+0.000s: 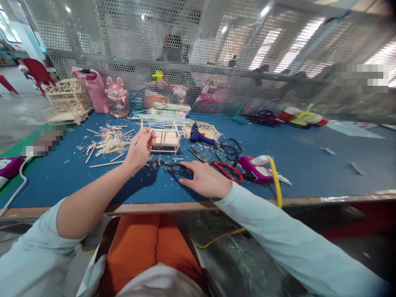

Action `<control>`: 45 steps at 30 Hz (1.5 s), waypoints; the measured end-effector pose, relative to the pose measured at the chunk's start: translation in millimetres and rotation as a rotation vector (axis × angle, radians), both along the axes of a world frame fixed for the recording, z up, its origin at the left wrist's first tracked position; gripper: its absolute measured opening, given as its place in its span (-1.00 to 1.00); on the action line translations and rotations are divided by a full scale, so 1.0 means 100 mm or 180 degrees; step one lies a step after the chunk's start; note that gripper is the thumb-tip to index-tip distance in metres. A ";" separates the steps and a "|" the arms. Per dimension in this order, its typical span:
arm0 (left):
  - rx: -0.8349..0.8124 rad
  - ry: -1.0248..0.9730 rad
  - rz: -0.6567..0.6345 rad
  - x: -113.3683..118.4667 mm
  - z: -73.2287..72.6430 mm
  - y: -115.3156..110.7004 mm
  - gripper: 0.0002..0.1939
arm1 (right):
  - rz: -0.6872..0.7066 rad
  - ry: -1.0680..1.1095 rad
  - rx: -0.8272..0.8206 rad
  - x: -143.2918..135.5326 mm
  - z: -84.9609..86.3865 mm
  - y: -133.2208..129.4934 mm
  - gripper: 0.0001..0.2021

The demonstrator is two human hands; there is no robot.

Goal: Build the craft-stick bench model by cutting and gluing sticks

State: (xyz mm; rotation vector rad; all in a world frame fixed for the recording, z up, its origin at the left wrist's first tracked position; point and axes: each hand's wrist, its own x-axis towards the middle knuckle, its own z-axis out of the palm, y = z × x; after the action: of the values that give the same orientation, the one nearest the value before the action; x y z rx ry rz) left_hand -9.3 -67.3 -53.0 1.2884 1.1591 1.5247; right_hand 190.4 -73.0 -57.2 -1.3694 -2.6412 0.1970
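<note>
My left hand (140, 149) is closed in a pinch beside a small wooden stick model (167, 140). A tiny pale end of a wooden stick (151, 130) shows at its fingertips. My right hand (206, 179) curls over the dark handles of pliers (175, 166), whose jaws point left on the blue mat. Part of the handles is hidden beneath the fingers. Red-handled scissors (227, 170) lie just beyond that hand. Behind them is a blue glue gun (201, 136), against a second wooden frame (210, 130). Loose sticks and scraps (109, 142) are heaped left of the left hand.
A purple-and-white device (255, 169) with a yellow cable lies at right. At the back left stand a pink bottle (97, 93), a clear jar (116, 101) and stacked wooden models (66, 101). A perforated metal screen (133, 45) rises behind the table; people are beyond it.
</note>
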 end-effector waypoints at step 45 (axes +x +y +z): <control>0.0452 0.3671 -0.0575 0.00 0.47 0.67 -0.33 | 0.0555 0.0632 0.2137 -0.17 -0.14 0.93 -0.70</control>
State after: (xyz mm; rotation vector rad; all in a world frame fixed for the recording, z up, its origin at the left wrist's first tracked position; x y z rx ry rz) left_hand -9.6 -0.1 -6.1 2.4165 1.5284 0.6525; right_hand 173.2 20.3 -71.5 -0.8483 -2.3273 -0.4690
